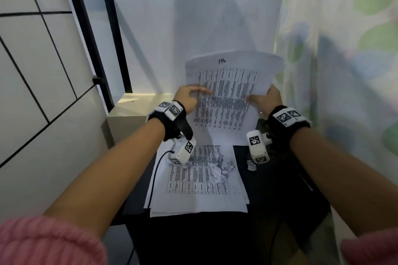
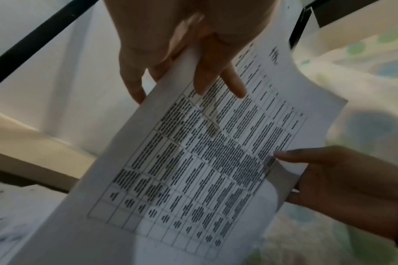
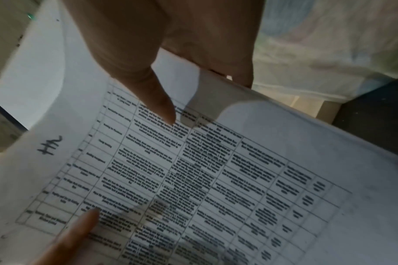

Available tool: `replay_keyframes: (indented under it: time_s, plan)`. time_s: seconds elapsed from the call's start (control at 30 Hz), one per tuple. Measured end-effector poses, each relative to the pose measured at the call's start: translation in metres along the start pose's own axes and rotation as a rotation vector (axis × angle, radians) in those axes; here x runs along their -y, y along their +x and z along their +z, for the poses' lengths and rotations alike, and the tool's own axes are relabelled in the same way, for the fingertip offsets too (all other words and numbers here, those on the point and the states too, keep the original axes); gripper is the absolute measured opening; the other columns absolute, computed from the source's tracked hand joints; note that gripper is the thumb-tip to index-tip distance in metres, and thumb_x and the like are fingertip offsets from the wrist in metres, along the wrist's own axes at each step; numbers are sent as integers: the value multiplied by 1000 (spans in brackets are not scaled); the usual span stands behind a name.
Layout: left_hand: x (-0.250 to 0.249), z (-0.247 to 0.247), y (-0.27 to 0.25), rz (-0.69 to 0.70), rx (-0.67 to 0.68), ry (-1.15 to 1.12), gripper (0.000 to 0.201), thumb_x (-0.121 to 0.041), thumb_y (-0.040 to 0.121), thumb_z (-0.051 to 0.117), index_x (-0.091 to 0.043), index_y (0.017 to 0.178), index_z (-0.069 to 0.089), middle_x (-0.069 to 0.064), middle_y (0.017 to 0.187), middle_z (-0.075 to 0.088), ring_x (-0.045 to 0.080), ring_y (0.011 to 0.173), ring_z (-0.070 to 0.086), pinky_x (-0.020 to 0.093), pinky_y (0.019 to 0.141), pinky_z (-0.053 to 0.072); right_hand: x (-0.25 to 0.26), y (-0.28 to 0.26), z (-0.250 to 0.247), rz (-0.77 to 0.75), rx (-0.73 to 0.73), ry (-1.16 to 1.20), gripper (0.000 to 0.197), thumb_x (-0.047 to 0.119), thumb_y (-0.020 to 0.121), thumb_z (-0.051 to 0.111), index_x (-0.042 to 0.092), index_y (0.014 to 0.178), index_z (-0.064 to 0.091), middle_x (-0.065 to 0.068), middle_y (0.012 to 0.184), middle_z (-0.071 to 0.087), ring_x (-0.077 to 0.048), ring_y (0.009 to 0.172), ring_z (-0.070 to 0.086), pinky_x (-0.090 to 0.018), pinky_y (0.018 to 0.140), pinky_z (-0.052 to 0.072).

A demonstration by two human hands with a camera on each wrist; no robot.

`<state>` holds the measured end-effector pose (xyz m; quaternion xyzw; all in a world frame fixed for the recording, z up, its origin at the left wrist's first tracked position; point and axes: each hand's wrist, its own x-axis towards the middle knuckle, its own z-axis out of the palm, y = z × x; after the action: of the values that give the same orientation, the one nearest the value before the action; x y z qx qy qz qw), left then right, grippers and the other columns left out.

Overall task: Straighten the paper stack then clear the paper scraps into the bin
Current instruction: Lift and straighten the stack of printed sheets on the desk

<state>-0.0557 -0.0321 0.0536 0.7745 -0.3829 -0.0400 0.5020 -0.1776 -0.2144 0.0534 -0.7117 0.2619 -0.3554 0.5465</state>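
Holding a printed sheet upright above the paper stack on the black table, my left hand and right hand pinching its side edges, I risk knocking the scraps on the stack onto the floor.

Both forearms reached fwd, wrists raised. Left hand pinched sheet's left edge, thumb on front; right hand gripped right edge, thumb on front.
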Motion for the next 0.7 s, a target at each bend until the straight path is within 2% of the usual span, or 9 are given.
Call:
replay_keyframes:
  time_s: [0.07, 0.13, 0.2, 0.33, 0.4, 0.47, 0.53, 0.63, 0.7]
  plan:
    - [-1, 0, 3, 19, -26, -2, 55, 25, 80, 34, -3, 112, 69, 8, 131, 61, 1, 103, 57, -4, 51, 40, 3, 1, 3, -17, -19, -10, 45, -4, 78, 68, -2, 121, 55, -18, 120, 63, -20, 99, 58, -39, 94, 51]
    - [-8, -4, 9, 43, -88, -61, 53, 25, 80, 33, 0, 108, 70, 10, 124, 65, -19, 78, 55, -4, 53, 40, 11, 5, 2, -61, -31, 1, 41, -2, 79, 67, 0, 119, 57, -17, 118, 64, -25, 102, 61, -46, 97, 50]
    - [-10, -10, 14, 62, -125, -104, 50, 24, 81, 33, 2, 106, 70, 10, 121, 66, -24, 71, 54, -1, 62, 43, 13, 9, -2, -83, -22, 33, 41, -3, 78, 67, -1, 118, 57, -17, 116, 65, -28, 102, 63, -46, 94, 52]
    - [7, -3, 5, 18, -46, -88, 42, 21, 86, 36, 5, 107, 69, 18, 121, 65, 18, 111, 60, -1, 72, 47, -8, 0, -3, -20, 11, -17, 48, 6, 75, 76, 1, 119, 57, -10, 108, 65, -24, 98, 63, -40, 91, 53]
    - [18, 7, -1, -31, 29, 8, 40, 15, 92, 34, 5, 109, 68, 15, 125, 64, 22, 121, 55, -8, 67, 42, -22, -7, 3, -3, 32, -81, 37, 10, 76, 76, 0, 109, 62, -9, 103, 66, -23, 94, 64, -38, 89, 53]
    - [21, 9, -3, -50, 39, 44, 42, 12, 95, 29, 5, 109, 68, 14, 126, 64, 21, 126, 53, -3, 81, 39, -25, -10, 9, -34, 29, -145, 19, 12, 82, 70, 1, 97, 65, -7, 95, 65, -19, 84, 61, -33, 82, 50]
    - [17, 3, 0, -47, 23, 2, 43, 15, 93, 30, 3, 109, 69, 14, 124, 65, 19, 123, 56, 5, 90, 38, -19, -7, 10, -79, -12, -149, 28, 13, 86, 66, -4, 108, 64, -8, 102, 64, -21, 91, 61, -37, 85, 51]
    - [18, -12, 4, -86, -73, 10, 38, 10, 91, 41, -5, 113, 68, 10, 124, 64, 10, 87, 60, 6, 70, 44, -5, 6, 3, -126, -112, -160, 36, 19, 89, 62, -11, 109, 58, -26, 114, 65, -37, 104, 63, -46, 88, 51]
    - [31, -23, 2, -178, -144, 107, 35, 2, 89, 49, -11, 117, 66, 11, 125, 60, 20, 95, 62, 16, 73, 45, 3, 12, -4, -137, -165, -163, 36, 19, 90, 60, -9, 112, 58, -26, 119, 63, -32, 105, 62, -39, 88, 50]
